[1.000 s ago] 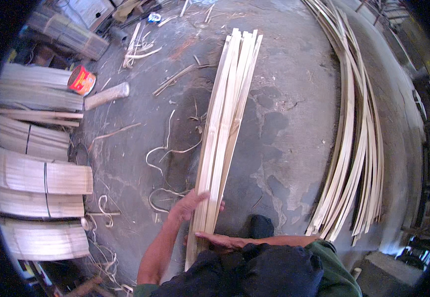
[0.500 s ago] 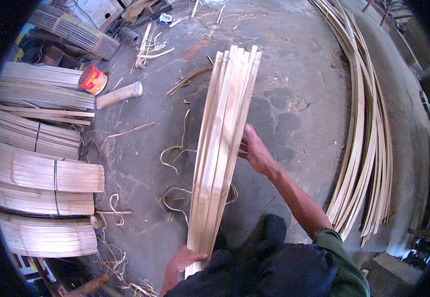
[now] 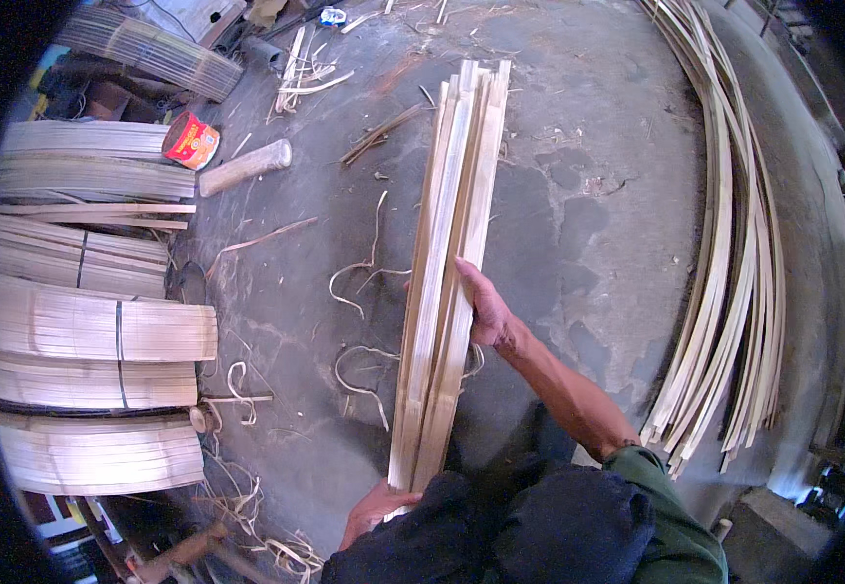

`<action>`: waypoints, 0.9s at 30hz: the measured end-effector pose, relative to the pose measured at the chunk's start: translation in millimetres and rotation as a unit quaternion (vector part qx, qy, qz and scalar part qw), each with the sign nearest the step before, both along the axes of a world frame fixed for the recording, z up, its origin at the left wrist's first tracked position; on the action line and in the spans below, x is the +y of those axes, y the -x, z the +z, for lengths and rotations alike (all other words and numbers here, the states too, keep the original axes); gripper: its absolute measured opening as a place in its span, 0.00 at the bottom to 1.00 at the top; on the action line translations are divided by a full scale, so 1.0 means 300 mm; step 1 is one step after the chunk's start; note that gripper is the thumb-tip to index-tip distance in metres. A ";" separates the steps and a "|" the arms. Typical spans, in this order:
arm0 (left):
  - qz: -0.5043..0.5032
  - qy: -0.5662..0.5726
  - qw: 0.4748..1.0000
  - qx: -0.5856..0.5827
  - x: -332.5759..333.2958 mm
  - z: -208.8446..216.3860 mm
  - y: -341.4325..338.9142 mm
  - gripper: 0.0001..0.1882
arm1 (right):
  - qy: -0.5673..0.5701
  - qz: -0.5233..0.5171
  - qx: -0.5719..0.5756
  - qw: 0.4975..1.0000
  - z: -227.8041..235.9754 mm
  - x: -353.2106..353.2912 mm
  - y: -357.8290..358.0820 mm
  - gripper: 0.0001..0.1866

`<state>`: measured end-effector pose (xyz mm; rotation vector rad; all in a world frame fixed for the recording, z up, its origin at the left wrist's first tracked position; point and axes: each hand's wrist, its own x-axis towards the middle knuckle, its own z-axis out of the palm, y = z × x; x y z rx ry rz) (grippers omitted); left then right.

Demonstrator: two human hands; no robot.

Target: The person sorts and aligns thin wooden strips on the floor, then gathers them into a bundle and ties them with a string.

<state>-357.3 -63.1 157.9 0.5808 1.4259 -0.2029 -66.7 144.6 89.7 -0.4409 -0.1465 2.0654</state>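
Note:
A long bundle of pale, flat bamboo strips [image 3: 449,195] stretches away from my lap over the floor. My right hand [image 3: 484,304] wraps the bundle's right side near its middle, with the thumb on top and the other fingers hidden beneath. At the near end, my left hand [image 3: 378,508] grips the strips from the left; part of that hand is covered by my dark-clothed knee. Thin curled peelings [image 3: 356,282] lie on the floor beside the bundle.
Stacked, tied bundles of strips [image 3: 101,326] line the left side. A red bucket [image 3: 192,142] and a wooden mallet-like block [image 3: 245,167] sit near them. Long loose strips [image 3: 724,253] curve along the right. Scraps [image 3: 305,73] litter the grey floor [image 3: 597,146].
My right hand has closed around the bundle, its thumb now on top. The strips have turned slightly and show a gap along the middle. The whole view has shifted a little.

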 end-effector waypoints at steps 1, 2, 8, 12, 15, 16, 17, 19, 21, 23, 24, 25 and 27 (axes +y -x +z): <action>-0.022 -0.005 1.000 0.020 -0.009 -0.002 -0.001 0.40 | -0.014 0.000 -0.002 1.000 -0.003 0.001 0.006 0.33; -0.050 -0.009 0.998 0.037 -0.009 -0.010 -0.008 0.40 | -0.019 -0.004 -0.003 1.000 -0.017 0.002 -0.002 0.34; 0.082 -0.409 0.905 0.088 -0.031 -0.192 -0.006 0.50 | 0.005 -0.007 -0.008 1.000 -0.070 0.002 0.019 0.35; -0.073 -0.542 0.812 0.203 0.230 -0.032 -0.255 0.63 | 0.023 0.004 -0.044 0.999 -0.020 -0.023 0.101 0.36; -0.123 -0.513 0.812 0.251 0.277 -0.052 -0.312 0.68 | 0.021 0.036 -0.073 0.996 0.027 -0.088 0.153 0.38; -0.136 -0.491 0.817 0.270 0.283 -0.074 -0.311 0.68 | 0.036 0.054 -0.088 0.994 0.024 -0.109 0.156 0.39; -0.138 -0.528 0.799 0.251 0.264 -0.117 -0.303 0.67 | 0.052 0.063 -0.105 0.991 0.014 -0.128 0.139 0.40; -0.148 -0.496 0.819 0.248 0.249 -0.115 -0.299 0.67 | 0.085 0.085 -0.124 0.985 0.029 -0.154 0.137 0.42; -0.153 -0.481 0.837 0.210 0.243 -0.110 -0.325 0.67 | 0.078 0.075 -0.153 0.982 -0.098 -0.188 0.131 0.44; -0.077 -0.496 0.853 0.143 0.222 -0.146 -0.287 0.65 | 0.098 0.071 -0.207 0.971 -0.224 -0.203 0.146 0.45; -0.041 -0.495 0.862 0.102 0.221 -0.163 -0.281 0.64 | 0.128 0.071 -0.242 0.959 -0.249 -0.204 0.141 0.46; -0.047 -0.481 0.868 0.110 0.233 -0.152 -0.270 0.61 | 0.130 0.067 -0.202 0.968 -0.206 -0.205 0.140 0.45; -0.051 -0.438 0.891 0.108 0.252 -0.150 -0.227 0.52 | 0.096 0.082 -0.176 0.976 -0.043 -0.211 0.127 0.44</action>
